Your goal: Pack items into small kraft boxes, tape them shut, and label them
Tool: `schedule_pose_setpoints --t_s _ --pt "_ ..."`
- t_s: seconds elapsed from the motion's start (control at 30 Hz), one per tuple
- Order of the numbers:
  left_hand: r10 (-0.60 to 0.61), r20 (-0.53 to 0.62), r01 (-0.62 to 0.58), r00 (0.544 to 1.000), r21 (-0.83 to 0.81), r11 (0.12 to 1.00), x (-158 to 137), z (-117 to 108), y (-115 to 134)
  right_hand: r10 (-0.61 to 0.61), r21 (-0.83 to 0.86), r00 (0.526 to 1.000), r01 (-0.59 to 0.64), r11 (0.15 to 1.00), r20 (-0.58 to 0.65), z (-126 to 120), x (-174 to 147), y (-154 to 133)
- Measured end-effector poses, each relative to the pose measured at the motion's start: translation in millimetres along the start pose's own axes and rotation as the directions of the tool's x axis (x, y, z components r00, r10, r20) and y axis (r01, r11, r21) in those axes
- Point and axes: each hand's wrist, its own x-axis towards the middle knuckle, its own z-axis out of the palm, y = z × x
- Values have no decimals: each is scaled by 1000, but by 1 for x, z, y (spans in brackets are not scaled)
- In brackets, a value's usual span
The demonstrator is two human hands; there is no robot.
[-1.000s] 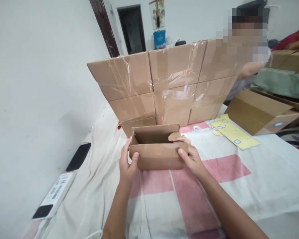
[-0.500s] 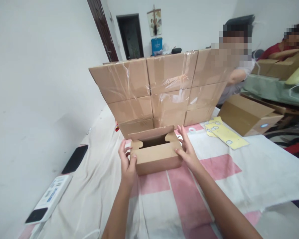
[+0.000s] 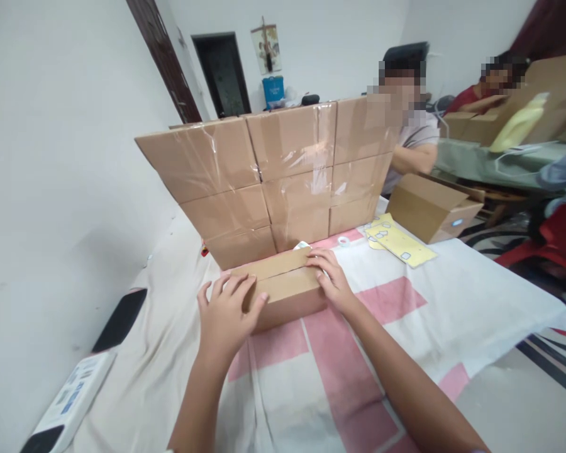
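Brown box [image 3: 290,306], left hand [image 3: 229,313] arched atop, fingers spread, right hand [image 3: 334,284] touching, fingers half-curled

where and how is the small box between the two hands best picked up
Probably by its two short ends, left hand coming from the left, right hand from the right. The small box is long and low and sits on the cloth; a seam runs lengthwise along its top, so pulling there might open it.
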Motion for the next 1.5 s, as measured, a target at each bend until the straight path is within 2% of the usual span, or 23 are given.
schedule_pose_setpoints --t_s 0.07,0.17,0.27,0.3,0.37,0.47,0.6,0.67,0.9,1.07,1.23,1.5 --pt "55 55 -62 997 124 990 6 4 17 6 -12 1000 -6 1000 -1 1 -2 -1" --pt "59 95 -75 994 182 980 10 14 32 28 30 999 -29 999 30 -3 -3 2" --pt "17 121 -41 992 191 981 10 17 28 170 100 985 -170 980 6 -20 5 16" --pt "9 137 -34 991 185 982 8 15 22 255 105 967 -251 962 -29 -27 10 23" --pt "2 163 -32 987 178 983 4 9 10 440 91 894 -433 897 -80 -40 21 41" --pt "-2 163 -34 987 219 975 -2 1 -5 639 39 769 -638 769 -17 -50 36 63" --pt "-5 114 -29 993 296 955 -6 1 -11 688 -122 714 -677 726 128 -42 52 80" --pt "14 97 -43 995 304 952 -6 2 -12 721 -188 671 -696 693 173 -33 60 85" --pt "28 53 -42 998 295 955 -8 3 -11 826 -239 532 -791 564 188 -13 87 97" --pt "40 38 -50 998 308 950 -10 4 -9 875 -192 452 -856 480 175 -5 88 100" --pt "45 11 -47 999 295 954 -11 6 -9 894 -74 423 -897 436 147 -1 80 97" --pt "30 -16 -24 999 300 954 -13 9 -7 885 100 461 -886 453 71 -3 64 84"
